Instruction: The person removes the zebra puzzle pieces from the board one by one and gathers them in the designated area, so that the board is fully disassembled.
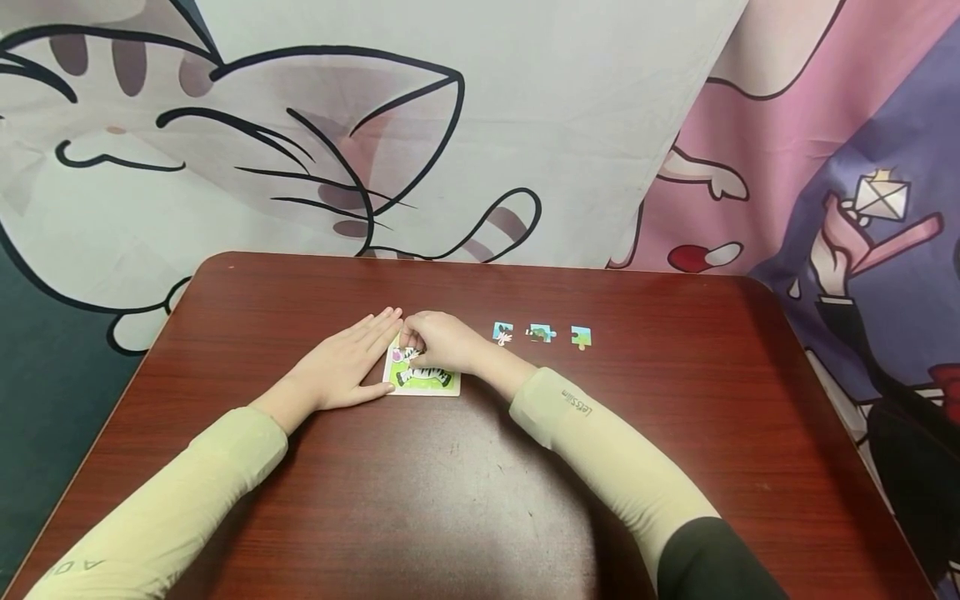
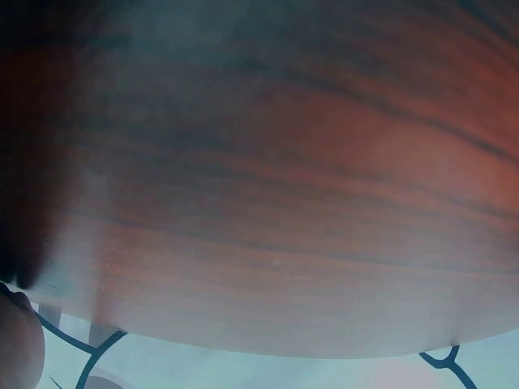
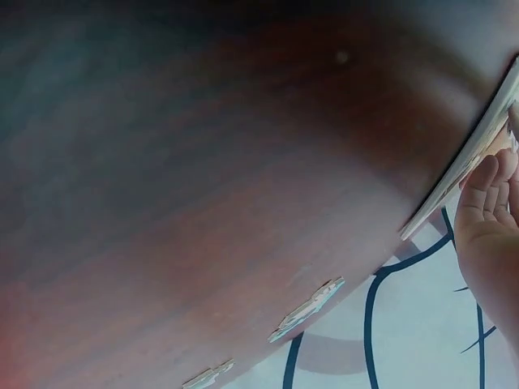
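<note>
A small zebra puzzle (image 1: 423, 380) with a green background and a pale frame lies on the table. My left hand (image 1: 341, 362) rests flat along the puzzle's left edge, fingers straight and thumb at its lower left corner. Over the upper part of the puzzle, my right hand (image 1: 442, 340) bends its fingers down and pinches a puzzle piece, mostly hidden by the fingers. In the right wrist view the curled right hand (image 3: 495, 203) is at the puzzle board (image 3: 462, 166), seen edge-on. Only a bit of the left hand (image 2: 18, 340) shows in the left wrist view.
Three loose puzzle pieces lie in a row right of the puzzle: one blue and white (image 1: 502, 332), one blue and green (image 1: 542, 333), and one at the right end (image 1: 581, 336). The brown table (image 1: 450, 500) reaches back to a cartoon-printed cloth (image 1: 570, 150).
</note>
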Demonstrator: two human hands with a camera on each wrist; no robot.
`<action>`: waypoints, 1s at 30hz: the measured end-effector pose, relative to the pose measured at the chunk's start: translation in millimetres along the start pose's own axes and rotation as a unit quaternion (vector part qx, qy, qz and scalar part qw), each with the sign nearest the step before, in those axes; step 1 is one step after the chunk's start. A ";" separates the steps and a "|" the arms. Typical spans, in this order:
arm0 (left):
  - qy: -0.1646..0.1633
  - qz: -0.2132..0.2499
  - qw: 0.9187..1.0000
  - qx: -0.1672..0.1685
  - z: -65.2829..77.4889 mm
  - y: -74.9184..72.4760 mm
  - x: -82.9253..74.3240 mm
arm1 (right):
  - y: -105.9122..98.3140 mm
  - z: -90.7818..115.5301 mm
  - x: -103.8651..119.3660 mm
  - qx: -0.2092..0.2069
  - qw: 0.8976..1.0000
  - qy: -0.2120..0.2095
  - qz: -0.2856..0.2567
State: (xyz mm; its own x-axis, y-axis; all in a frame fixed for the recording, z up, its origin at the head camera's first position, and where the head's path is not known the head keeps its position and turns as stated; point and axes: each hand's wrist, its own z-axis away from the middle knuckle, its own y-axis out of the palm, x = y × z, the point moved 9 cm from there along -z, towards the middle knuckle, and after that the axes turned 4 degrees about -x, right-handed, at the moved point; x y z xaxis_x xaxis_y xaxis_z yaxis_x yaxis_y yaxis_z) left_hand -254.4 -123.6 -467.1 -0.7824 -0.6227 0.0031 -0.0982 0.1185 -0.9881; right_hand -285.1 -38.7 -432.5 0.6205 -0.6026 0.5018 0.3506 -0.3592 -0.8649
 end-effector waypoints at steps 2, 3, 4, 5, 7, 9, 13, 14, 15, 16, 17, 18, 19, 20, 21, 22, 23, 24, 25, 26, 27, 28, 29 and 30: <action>0.000 0.001 1.000 -0.001 0.0 -0.2 -0.2 | -0.7 0.1 -0.2 -0.003 1.000 0.001 -0.003; 0.000 0.001 1.000 -0.002 0.0 -0.4 -0.3 | -1.1 0.1 -0.5 -0.005 1.000 0.002 -0.006; 0.000 0.002 1.000 -0.003 0.0 -0.5 -0.4 | -1.5 0.0 -0.9 -0.007 1.000 0.002 -0.008; 0.001 0.002 1.000 -0.004 -0.1 -0.8 -0.6 | -1.8 -0.1 -1.5 -0.010 1.000 0.003 -0.012; 0.002 0.003 1.000 -0.008 -0.3 -1.1 -0.7 | -2.1 -0.6 -2.4 -0.015 1.000 0.003 -0.018; 0.003 0.004 1.000 -0.011 -0.4 -1.2 -0.4 | -2.8 -0.6 -2.3 -0.021 0.999 0.000 -0.027; 0.006 0.001 1.000 -0.016 0.0 -0.3 0.1 | -3.9 -0.1 -0.7 -0.028 0.999 -0.009 -0.039; 0.006 0.002 1.000 -0.017 0.1 0.0 0.3 | -4.1 0.1 -0.3 -0.029 0.999 -0.011 -0.044; 0.007 0.000 1.000 -0.018 0.3 0.6 0.5 | -3.9 0.3 -0.3 -0.028 0.998 -0.011 -0.049; 0.007 0.001 1.000 -0.018 0.5 0.5 0.5 | -3.6 0.2 -0.5 -0.028 0.998 -0.010 -0.053; 0.006 0.002 1.000 -0.020 0.6 0.4 0.8 | -3.4 0.1 -0.9 -0.027 0.998 -0.008 -0.059; 0.007 0.003 1.000 -0.021 0.6 0.3 0.9 | -3.0 0.0 -1.6 -0.026 0.998 -0.005 -0.064; 0.007 0.004 1.000 -0.022 0.8 0.2 0.8 | -2.8 0.0 -2.1 -0.025 0.997 -0.002 -0.070; 0.008 0.005 1.000 -0.024 0.8 -0.1 0.7 | -2.4 0.0 -2.8 -0.024 0.997 0.000 -0.074; 0.008 0.006 1.000 -0.025 0.9 -0.5 0.4 | -2.0 0.0 -3.5 -0.023 0.997 0.004 -0.078; 0.007 0.008 1.000 -0.025 1.0 -1.0 0.3 | -1.7 0.0 -3.8 -0.022 0.996 0.005 -0.082; 0.007 0.008 1.000 -0.025 0.9 -1.3 0.2 | -1.3 0.1 -3.7 -0.020 0.996 0.005 -0.086; 0.008 0.008 1.000 -0.025 0.9 -1.6 -0.2 | -0.8 0.2 -3.5 -0.017 0.996 0.004 -0.089; 0.007 0.009 1.000 -0.024 0.9 -1.9 -0.5 | 0.1 0.2 -3.3 -0.014 0.996 0.003 -0.091; 0.006 0.009 1.000 -0.023 0.9 -2.3 -0.7 | 1.0 0.1 -2.9 -0.012 0.996 0.001 -0.092; 0.006 0.011 1.000 -0.022 0.9 -2.7 -0.9 | 1.8 0.0 -2.4 -0.010 0.996 -0.001 -0.094; 0.005 0.010 1.000 -0.021 0.9 -2.9 -1.1 | 2.6 -0.2 -1.8 -0.007 0.995 -0.004 -0.096; 0.005 0.010 1.000 -0.020 0.9 -3.0 -1.2 | 3.4 -0.3 -1.4 -0.005 0.995 -0.005 -0.097; 0.005 0.009 1.000 -0.019 0.9 -3.1 -1.3 | 4.2 -0.6 -1.2 -0.005 0.995 -0.007 -0.097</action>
State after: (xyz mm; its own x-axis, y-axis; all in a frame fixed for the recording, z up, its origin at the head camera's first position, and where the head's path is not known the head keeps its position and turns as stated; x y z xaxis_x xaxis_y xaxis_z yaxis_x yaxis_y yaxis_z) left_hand -252.5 -123.9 -464.1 -0.7902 -0.6127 -0.0136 -0.1065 0.1591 -0.9815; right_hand -284.8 -39.9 -436.7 0.5512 -0.5108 0.6598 0.4590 -0.4748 -0.7510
